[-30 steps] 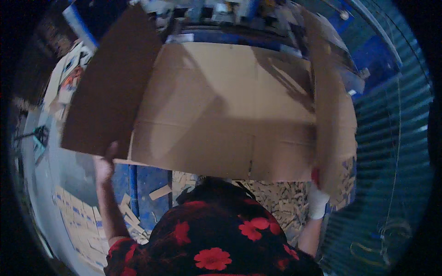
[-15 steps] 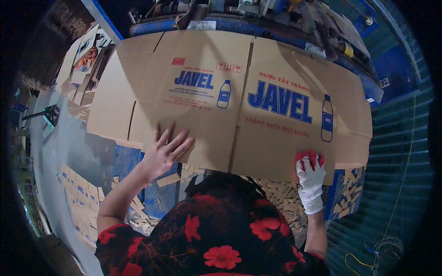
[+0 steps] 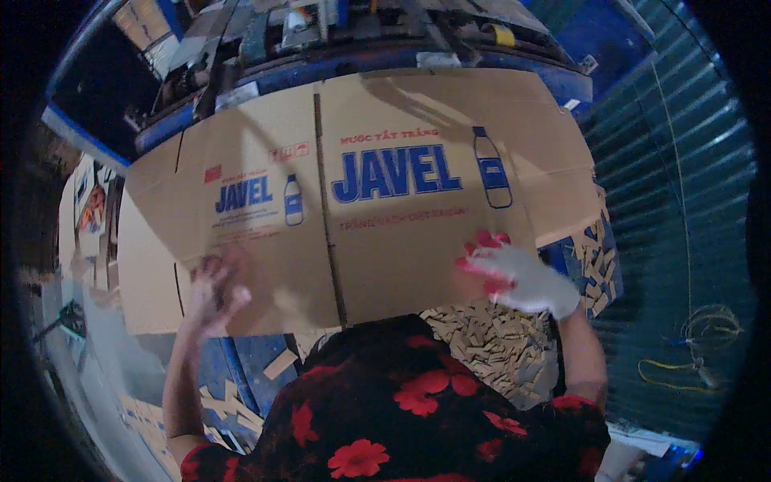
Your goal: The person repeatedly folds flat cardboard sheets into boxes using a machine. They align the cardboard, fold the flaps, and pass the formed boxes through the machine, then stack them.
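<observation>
A flat cardboard carton blank [image 3: 418, 269], printed in blue and red with a bottle drawing, lies in front of me. A dark slot line runs across it between two printed panels. My bare left hand [image 3: 215, 291] is over its near left part, fingers apart and slightly smeared by motion; whether it presses on the card cannot be made out. My right hand [image 3: 518, 277], in a white glove with red fingertips, is at the near right edge. Its fingers are spread and point left over the card, with nothing held in them.
More plain cardboard [image 3: 566, 173] shows under the blank on the right. A blue machine frame [image 3: 305, 72] with metal parts stands beyond it. Many small cardboard offcuts [image 3: 498, 345] lie below the near edge. A green corrugated wall [image 3: 675, 241] rises at the right.
The view has turned, so the blank appears farther left and tilted. My right hand has swung from pointing forward to pointing left. My left hand has drawn back toward the blank's near left part.
</observation>
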`<state>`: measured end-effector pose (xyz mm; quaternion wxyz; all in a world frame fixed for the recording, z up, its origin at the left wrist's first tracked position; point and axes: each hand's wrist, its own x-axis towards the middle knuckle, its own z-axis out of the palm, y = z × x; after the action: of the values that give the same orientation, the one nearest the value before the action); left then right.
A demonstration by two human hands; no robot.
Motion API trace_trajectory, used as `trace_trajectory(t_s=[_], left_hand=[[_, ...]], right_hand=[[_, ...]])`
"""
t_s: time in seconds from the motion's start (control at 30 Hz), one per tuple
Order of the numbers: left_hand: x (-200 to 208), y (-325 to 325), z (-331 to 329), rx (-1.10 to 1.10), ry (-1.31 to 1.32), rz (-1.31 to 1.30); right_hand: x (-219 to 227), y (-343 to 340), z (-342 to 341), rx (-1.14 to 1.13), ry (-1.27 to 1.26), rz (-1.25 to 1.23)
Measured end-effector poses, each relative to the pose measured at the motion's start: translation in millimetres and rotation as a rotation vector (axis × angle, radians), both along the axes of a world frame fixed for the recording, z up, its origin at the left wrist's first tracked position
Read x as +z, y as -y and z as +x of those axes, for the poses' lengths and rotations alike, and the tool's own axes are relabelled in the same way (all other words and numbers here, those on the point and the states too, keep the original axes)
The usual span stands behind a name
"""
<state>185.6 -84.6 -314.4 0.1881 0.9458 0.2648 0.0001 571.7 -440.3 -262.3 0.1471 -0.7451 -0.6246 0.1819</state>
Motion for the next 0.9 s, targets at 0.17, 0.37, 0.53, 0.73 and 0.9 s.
trace_trajectory(t_s=[0.17, 0.37, 0.53, 0.73, 0.9], left_hand=[[-65.3, -81.4, 32.6, 0.56, 0.1, 0.32], [-66.7, -98.9, 38.0, 0.677, 0.151, 0.075], [-51.8, -87.4, 43.1, 0.702, 0.129, 0.022], [-68.3, -93.7, 36.5, 0.673, 0.153, 0.091], [-78.4, -97.0, 34.5, 0.654, 0.295, 0.063]], right_hand=[[-31.3, -61.3, 84.8, -0.682, 0.087, 0.328], [-85.0, -94.2, 105.6, -0.824, 0.602, 0.183], [-73.0, -97.2, 100.8, -0.768, 0.647, 0.096], [-50.4, -96.9, 139.6, -0.907, 0.096, 0.086], [-57.0, -106.3, 158.8, -0.968, 0.467, 0.079]])
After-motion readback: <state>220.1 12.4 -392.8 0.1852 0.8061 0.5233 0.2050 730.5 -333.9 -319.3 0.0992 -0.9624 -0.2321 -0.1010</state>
